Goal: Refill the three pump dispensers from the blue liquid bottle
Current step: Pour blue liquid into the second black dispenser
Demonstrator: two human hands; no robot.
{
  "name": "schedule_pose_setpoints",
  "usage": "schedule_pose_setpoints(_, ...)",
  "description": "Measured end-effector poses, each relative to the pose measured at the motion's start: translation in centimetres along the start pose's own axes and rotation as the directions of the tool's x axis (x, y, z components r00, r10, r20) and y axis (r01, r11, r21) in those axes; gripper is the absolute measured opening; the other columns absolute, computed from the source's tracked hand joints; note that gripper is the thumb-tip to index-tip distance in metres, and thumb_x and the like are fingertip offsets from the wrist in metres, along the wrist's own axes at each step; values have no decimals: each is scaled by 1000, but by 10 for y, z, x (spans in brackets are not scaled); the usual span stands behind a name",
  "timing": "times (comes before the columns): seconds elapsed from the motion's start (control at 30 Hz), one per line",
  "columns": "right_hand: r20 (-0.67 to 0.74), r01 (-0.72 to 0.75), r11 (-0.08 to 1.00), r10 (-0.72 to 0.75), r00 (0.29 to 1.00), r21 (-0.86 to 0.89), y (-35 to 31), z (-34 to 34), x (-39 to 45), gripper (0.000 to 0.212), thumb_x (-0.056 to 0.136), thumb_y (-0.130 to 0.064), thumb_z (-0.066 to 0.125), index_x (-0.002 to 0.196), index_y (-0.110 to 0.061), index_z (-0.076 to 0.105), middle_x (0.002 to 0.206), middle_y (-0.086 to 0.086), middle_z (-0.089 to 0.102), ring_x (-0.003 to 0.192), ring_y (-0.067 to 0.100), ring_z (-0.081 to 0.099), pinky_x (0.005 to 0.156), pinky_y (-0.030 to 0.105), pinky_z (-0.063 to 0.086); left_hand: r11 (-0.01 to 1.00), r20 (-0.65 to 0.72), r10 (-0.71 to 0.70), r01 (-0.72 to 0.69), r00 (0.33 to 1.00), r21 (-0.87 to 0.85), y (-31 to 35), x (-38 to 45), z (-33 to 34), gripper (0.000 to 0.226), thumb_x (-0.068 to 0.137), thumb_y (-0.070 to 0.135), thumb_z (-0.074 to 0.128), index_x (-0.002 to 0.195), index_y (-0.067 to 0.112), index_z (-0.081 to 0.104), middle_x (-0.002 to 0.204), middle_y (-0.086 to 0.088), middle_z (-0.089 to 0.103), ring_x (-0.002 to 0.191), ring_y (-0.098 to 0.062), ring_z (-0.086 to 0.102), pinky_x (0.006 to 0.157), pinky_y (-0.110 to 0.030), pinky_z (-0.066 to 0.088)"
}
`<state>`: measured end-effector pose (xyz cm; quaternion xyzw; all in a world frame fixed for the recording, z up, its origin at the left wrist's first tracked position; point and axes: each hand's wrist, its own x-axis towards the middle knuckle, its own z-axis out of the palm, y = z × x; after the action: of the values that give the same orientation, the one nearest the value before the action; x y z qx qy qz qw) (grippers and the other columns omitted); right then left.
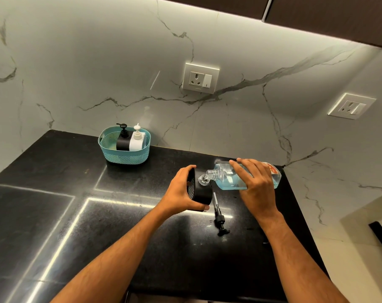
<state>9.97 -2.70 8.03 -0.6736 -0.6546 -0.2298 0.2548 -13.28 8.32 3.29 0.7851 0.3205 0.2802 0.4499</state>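
My right hand (256,186) grips the clear bottle of blue liquid (229,179), tipped on its side with its open neck over the mouth of a black dispenser (202,193). My left hand (182,190) holds that dispenser, which has no pump in it, on the black counter. Its black pump head with tube (219,217) lies on the counter just in front of it. Another black pump dispenser (122,138) and a white pump dispenser (137,139) stand in a teal basket (124,157) at the back left.
The black stone counter (76,215) ends at its right edge near the bottle, with pale floor and a dark object (380,236) beyond. Two wall sockets (200,78) (352,106) sit on the marble backsplash. Dark cabinets hang overhead.
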Motion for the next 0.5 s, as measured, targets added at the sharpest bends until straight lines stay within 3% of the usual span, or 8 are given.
schedule_pose_setpoints(0.5,1,-2,1000,2,1000,4,2,-3,1,75,69,-8,88,139,-15,62,133,13,64,125,34,58,103,51,48,1000,3,2,-2,1000,-4,0,1,1,127,49,43,102,154,21,34,146,8,44,132,-11,48,112,-29,46)
